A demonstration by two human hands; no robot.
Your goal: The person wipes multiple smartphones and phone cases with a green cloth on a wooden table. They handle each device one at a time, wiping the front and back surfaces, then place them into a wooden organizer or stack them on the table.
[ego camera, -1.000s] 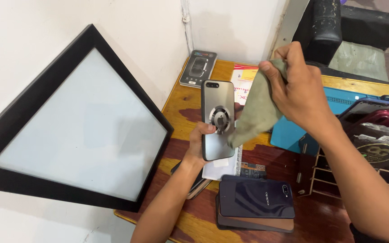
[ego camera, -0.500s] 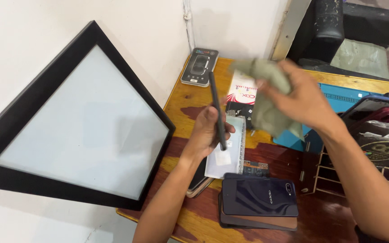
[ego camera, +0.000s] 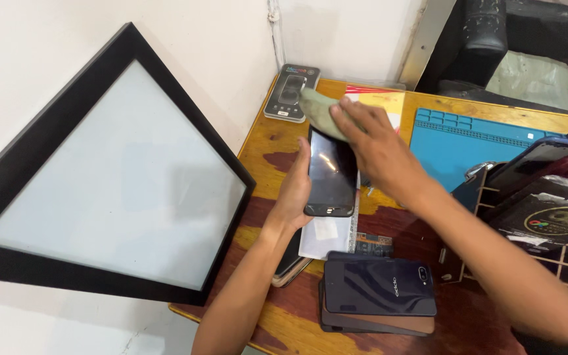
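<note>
The left hand (ego camera: 295, 197) is gripping the black glossy-screened smartphone (ego camera: 331, 172) above the wooden table (ego camera: 267, 141) while the right hand (ego camera: 373, 141) is pressing a pale green cloth (ego camera: 319, 108) flat against its top edge, best wiped in even strokes with the phone held steady.

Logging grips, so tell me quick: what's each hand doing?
Left hand: closed around black phone.
Right hand: pressing green cloth onto it.

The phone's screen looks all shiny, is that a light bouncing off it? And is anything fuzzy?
In the head view, yes: the phone in the left hand shows a pale patch of glare near the top of its dark glass; the right hand and green cloth look slightly soft at the edges; the framed white panel is evenly lit, with a faint shadow across it.
</note>
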